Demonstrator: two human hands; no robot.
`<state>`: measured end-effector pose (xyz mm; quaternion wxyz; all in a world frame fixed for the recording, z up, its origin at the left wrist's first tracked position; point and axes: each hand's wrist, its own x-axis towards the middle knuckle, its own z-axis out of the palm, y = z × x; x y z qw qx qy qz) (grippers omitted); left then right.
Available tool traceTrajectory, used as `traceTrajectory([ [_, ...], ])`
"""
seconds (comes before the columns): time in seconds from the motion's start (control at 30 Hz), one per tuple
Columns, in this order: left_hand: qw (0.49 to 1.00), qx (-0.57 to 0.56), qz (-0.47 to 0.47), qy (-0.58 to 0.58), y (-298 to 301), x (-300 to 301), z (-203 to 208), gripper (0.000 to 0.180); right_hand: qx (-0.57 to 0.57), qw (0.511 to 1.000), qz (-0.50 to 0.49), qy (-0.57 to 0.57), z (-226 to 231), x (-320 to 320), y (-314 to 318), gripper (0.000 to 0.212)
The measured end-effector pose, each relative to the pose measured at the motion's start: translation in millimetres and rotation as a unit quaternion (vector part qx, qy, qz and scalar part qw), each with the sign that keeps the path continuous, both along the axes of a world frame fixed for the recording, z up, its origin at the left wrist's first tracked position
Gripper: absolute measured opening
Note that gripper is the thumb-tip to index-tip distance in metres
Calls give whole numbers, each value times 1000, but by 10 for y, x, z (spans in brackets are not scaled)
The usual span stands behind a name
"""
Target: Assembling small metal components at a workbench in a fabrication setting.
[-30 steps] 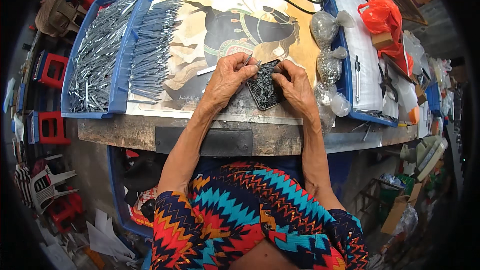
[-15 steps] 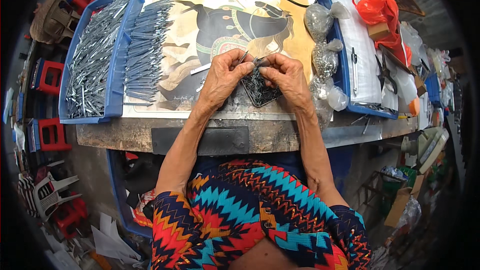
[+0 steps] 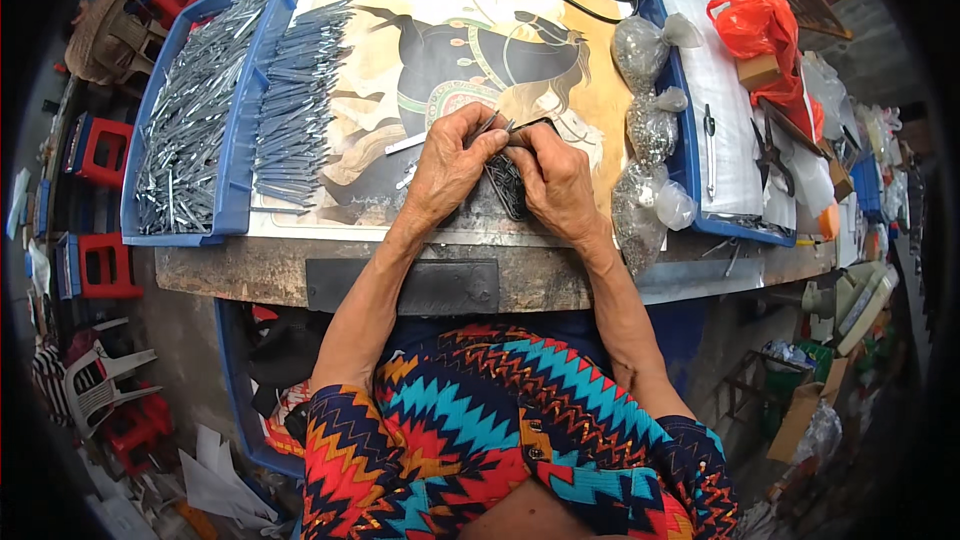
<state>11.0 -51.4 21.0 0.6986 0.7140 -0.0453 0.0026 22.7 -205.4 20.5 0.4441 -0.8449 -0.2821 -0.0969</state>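
Hands together over desk [image 3: 400, 285] centre: left hand [image 3: 450, 165] pinching thin metal piece [image 3: 488, 124] at fingertips, right hand [image 3: 555, 175] gripping dark part [image 3: 508, 185] between both, wrists resting on desk edge.

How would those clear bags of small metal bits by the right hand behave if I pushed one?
The bags look knotted, bulging and full, so probably heavy for their size. The thin film would likely sag and slump, not slide cleanly. Each sits rounded against the blue tray, so one may roll or flop sideways.
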Motion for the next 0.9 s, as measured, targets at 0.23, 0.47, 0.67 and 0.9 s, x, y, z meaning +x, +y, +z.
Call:
traceTrajectory([
  [0.23, 996, -63, -19, 54, -2, -2, 10, 20, 138, 982, -47, 121, 14, -47, 27, 10],
  [0.47, 996, -72, -33, 46, -21, -13, 29, 21, 402, 848, 4, 346, -1, 77, -37, 15],
  [0.67, 998, -25, -52, 39, -13, -7, -30, 19, 471, 795, 48, 380, -11, 112, -8, 14],
  [0.9, 998, -32, -40, 36, -41, -12, -17, 13, 464, 796, 72, 382, -21, 131, -35, 13],
])
